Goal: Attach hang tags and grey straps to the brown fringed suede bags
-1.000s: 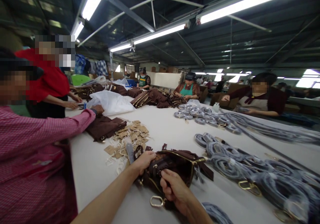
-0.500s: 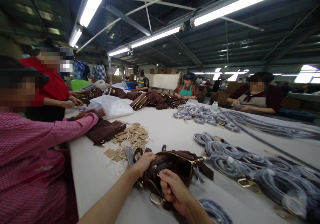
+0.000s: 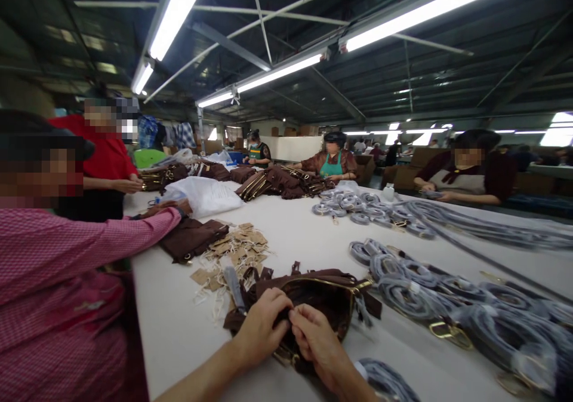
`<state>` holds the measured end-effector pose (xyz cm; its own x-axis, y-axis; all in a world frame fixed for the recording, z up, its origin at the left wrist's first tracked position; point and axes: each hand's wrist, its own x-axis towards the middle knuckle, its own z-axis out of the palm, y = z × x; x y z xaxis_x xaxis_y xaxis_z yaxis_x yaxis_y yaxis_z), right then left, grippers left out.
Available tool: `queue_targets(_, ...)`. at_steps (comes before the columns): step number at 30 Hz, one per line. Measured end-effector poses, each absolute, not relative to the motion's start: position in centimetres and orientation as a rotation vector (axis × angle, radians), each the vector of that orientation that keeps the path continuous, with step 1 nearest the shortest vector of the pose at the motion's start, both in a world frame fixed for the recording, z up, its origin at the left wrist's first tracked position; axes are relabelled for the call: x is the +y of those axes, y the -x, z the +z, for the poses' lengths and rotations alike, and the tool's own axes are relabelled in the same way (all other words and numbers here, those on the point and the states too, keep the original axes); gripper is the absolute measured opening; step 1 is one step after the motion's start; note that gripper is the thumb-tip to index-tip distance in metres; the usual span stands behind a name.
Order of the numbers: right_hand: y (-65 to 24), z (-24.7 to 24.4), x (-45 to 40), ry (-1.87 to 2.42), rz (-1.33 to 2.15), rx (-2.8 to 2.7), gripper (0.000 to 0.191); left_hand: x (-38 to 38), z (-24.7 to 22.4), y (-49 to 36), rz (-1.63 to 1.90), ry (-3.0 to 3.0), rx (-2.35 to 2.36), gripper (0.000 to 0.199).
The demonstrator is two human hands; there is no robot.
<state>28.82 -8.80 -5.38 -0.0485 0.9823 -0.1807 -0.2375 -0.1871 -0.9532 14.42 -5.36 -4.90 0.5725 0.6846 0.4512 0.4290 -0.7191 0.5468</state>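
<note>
A dark brown handbag (image 3: 329,324) with a gold zip lies on the table in front of me, its mouth gaping. My left hand (image 3: 264,323) is bent over the near side of the opening, fingers closed on a dark bit of the bag. Beside it, fingertips almost touching, my right hand (image 3: 317,339) pinches at the same spot. The exact piece between the fingertips is hidden. A plastic-wrapped strip (image 3: 233,285) sticks out at the bag's left.
Tan tags (image 3: 239,246) with white strings lie beyond the bag. Coiled grey straps (image 3: 405,291) in plastic cover the right side. Folded brown bags (image 3: 192,238) and a white plastic bag (image 3: 203,196) lie left, near a co-worker's pink checked sleeve (image 3: 129,238).
My left hand has come from the bag's far left edge toward me, down to my right hand. The bag's near side has shifted under both hands. The view has turned slightly left.
</note>
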Motion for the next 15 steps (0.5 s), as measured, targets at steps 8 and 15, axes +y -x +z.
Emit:
queue_targets(8, -30.3, -4.2, -9.6, 0.985, 1.602, -0.942, 0.039, -4.6, -5.8, -15.2, 0.977, -2.132, 1.060, 0.011)
queue_targets(15, -31.1, -4.8, -9.3, 1.077, 1.538, -1.071, 0.034, -4.2, -5.6, -14.4, 1.021, -1.913, 1.040, 0.005)
